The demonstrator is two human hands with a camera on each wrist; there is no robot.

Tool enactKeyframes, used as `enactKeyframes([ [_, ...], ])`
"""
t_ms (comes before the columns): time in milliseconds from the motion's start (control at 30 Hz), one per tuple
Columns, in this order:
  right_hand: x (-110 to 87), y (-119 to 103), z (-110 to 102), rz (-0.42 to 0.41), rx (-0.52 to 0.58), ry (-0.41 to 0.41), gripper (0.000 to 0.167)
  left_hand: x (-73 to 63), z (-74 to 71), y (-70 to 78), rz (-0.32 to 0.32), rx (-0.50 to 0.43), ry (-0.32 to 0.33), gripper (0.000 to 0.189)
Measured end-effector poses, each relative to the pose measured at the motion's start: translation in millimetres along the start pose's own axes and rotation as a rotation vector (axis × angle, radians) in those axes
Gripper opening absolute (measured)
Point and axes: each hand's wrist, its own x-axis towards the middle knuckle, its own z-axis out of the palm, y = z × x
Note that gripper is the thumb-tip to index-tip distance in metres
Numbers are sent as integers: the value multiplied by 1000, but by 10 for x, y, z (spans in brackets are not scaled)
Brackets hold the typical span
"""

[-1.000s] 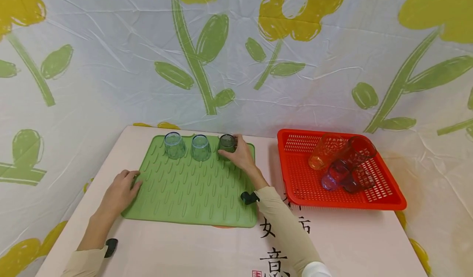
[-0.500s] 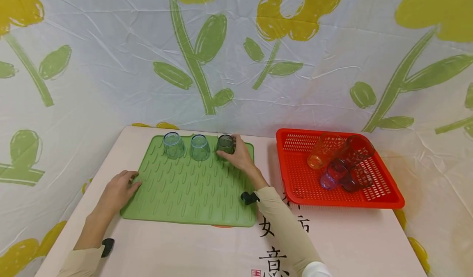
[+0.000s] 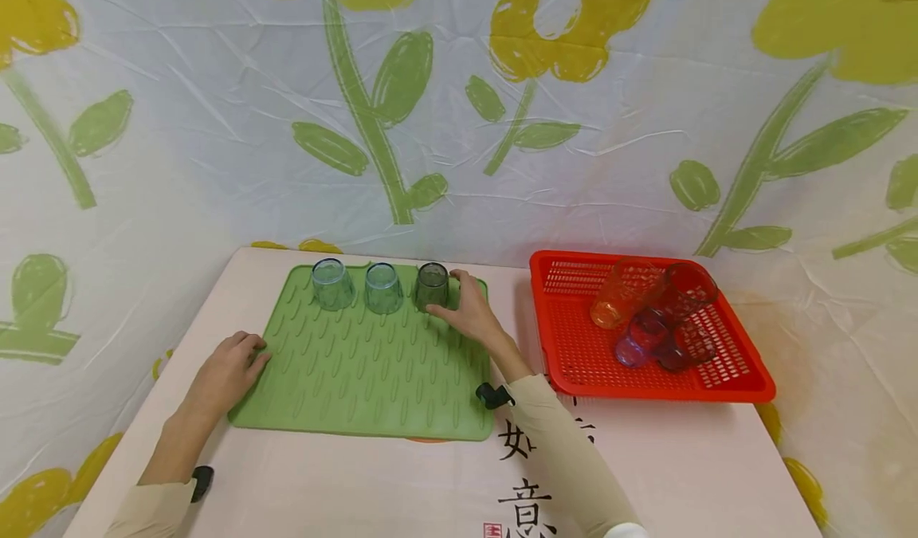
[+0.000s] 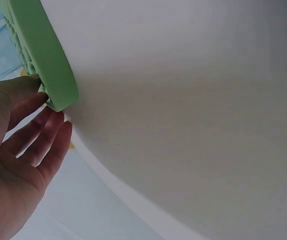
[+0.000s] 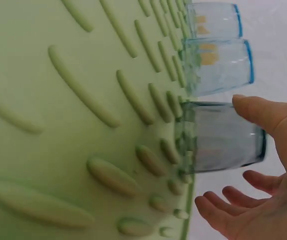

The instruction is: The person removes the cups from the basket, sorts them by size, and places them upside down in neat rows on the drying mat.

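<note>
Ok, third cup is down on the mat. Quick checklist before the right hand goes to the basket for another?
1. Dark cup upside down on green mat: ok.
2. Right hand off that cup: cannot tell; fingers open, thumb near it.
3. Left hand resting on the mat's edge: ok.
4. Bare mat in front of the three-cup row: ok.
5. Cups in red basket easy to take: not ok, piled on their sides.

Right hand point(image 3: 469, 315) off grey cup point(image 3: 432, 286)

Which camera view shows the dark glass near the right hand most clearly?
The right wrist view: the dark glass fills it, upside down on the green mat, the right hand open around it. The head view shows it small; the left wrist view, not at all.
</note>
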Motion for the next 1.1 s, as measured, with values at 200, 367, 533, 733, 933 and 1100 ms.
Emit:
enactKeyframes([
  [200, -130, -120, -106, -23, -39, 7, 75, -34, -10, -8, -1, 7, 6, 18],
  [367, -220, -202, -209, -86, -54, 37, 61, -36, -14, -3, -5, -4, -17, 17],
  [533, -303, -258, -342, -164, -36, 76, 40, -22, -15, 1, -7, -11, -31, 17],
  [733, -395, -287, -521, -203, -48, 83, 29, -7, -36, 16, -3, -14, -29, 17],
  [933, -475, -261, -758, -203, -98, 83, 26, 13, -33, 40, 3, -16, -33, 17],
  [1100, -549, -221, -955, -194, -116, 112, 27, 15, -27, 28, 7, -16, -24, 18],
])
